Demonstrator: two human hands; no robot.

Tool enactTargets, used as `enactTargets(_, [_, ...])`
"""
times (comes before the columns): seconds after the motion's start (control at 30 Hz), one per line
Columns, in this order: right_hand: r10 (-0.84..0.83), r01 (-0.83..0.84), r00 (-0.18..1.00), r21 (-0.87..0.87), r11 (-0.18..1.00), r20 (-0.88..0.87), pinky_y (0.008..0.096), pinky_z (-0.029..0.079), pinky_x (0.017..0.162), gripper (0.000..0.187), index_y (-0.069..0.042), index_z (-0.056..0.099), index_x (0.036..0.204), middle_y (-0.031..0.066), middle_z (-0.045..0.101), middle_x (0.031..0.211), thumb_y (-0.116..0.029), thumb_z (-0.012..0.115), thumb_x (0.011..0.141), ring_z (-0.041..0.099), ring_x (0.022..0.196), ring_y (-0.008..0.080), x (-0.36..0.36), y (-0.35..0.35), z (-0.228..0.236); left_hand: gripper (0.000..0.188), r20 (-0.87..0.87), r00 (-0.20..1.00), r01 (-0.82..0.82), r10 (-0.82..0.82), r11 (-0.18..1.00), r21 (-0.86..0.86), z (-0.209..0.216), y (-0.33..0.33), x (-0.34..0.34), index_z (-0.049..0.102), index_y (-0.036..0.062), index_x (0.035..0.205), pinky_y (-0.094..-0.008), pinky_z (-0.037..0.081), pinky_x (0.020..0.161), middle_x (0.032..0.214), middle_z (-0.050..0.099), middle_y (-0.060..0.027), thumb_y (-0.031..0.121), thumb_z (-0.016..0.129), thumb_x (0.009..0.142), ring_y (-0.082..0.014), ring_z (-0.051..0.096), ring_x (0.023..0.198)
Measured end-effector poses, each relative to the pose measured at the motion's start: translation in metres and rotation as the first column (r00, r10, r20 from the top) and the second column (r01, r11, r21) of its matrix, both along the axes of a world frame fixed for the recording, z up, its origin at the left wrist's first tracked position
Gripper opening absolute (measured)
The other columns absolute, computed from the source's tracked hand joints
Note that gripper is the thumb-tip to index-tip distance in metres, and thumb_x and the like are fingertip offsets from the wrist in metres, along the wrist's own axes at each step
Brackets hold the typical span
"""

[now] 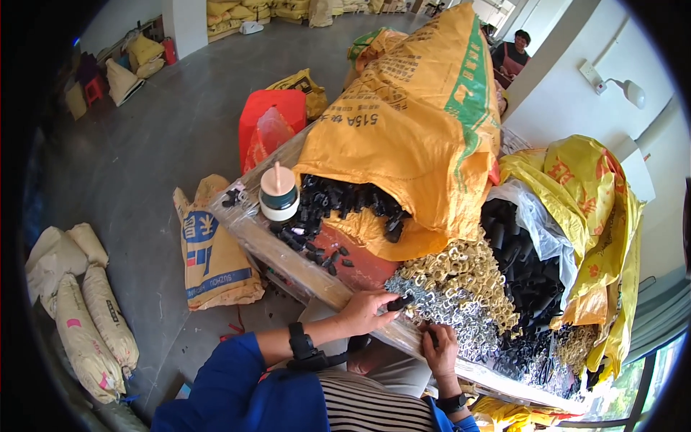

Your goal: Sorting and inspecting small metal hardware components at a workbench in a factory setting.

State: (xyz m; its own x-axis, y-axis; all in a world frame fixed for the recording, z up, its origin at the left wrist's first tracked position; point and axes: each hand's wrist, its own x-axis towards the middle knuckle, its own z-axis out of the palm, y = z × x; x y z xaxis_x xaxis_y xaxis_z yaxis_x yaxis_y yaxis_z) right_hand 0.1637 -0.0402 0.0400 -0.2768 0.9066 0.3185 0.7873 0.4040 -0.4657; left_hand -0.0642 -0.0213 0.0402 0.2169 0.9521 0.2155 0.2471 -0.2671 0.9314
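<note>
Left hand (366,312) pinches a black part (396,304); right hand (441,351) curls at the table (320,279)

The black part is short and rounded, held between thumb and fingers near the table's edge, beside silver pieces (461,325). Fingertips cover some of it, so its full shape is hard to make out. Whether the right hand's bent fingers grip anything, I cannot tell. An orange bag (417,144) partly hides more black pieces (345,196).

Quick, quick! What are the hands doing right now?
Left hand: closed, holding a small black piece.
Right hand: curled; can't tell if it's holding anything.
</note>
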Motion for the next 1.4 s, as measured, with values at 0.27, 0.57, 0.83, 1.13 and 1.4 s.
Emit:
enactTargets(0.27, [0.010,-0.010,1.000,-0.006,1.000,-0.002,0.0347,0.040,0.060,0.014,-0.004,0.053,0.079,0.0103,0.051,0.074,-0.009,0.057,0.066,0.048,0.068,0.0271,0.001,0.004,0.000,0.033,-0.038,0.990,0.135,-0.134,0.990,0.032,-0.006,0.013,0.004,0.053,0.0006,0.097,-0.0303,0.045,0.060,0.080,0.057,-0.0140,0.015,0.059,0.068,-0.0250,0.057,0.069])
enactTargets(0.57, [0.030,-0.030,0.999,0.023,0.999,0.013,0.0340,0.040,0.061,0.014,-0.004,0.053,0.078,0.0094,0.051,0.074,-0.010,0.058,0.066,0.048,0.068,0.0261,0.004,0.001,-0.003,0.033,-0.016,0.974,0.225,-0.225,0.974,-0.015,-0.005,0.008,0.001,0.054,0.0000,0.097,-0.0279,0.046,0.063,0.086,0.057,-0.0127,0.017,0.060,0.070,-0.0214,0.058,0.072])
enactTargets(0.83, [0.027,-0.027,1.000,-0.026,0.999,-0.004,0.0347,0.040,0.061,0.013,-0.003,0.053,0.078,0.0106,0.052,0.073,-0.008,0.056,0.067,0.049,0.068,0.0267,0.003,0.003,-0.002,0.034,-0.040,0.976,0.217,-0.215,0.976,0.037,-0.003,0.013,-0.001,0.054,-0.0001,0.097,-0.0290,0.045,0.065,0.086,0.057,-0.0134,0.018,0.060,0.069,-0.0230,0.057,0.076])
enactTargets(1.13, [0.026,-0.026,1.000,-0.031,0.999,-0.007,0.0344,0.040,0.060,0.012,-0.004,0.053,0.077,0.0100,0.051,0.073,-0.008,0.057,0.066,0.048,0.068,0.0266,0.002,0.005,-0.001,0.033,-0.031,0.977,0.211,-0.209,0.976,0.055,-0.006,0.013,-0.001,0.054,-0.0001,0.097,-0.0294,0.044,0.066,0.085,0.057,-0.0135,0.017,0.060,0.070,-0.0245,0.057,0.077])
enactTargets(1.4, [0.024,-0.024,1.000,-0.032,0.999,-0.012,0.0345,0.039,0.060,0.013,-0.005,0.053,0.077,0.0087,0.051,0.073,-0.010,0.058,0.066,0.048,0.068,0.0259,0.003,0.005,-0.003,0.032,-0.067,0.972,0.227,-0.227,0.974,-0.005,-0.003,0.014,-0.001,0.054,-0.0001,0.097,-0.0293,0.044,0.066,0.085,0.057,-0.0132,0.016,0.060,0.069,-0.0239,0.057,0.076])
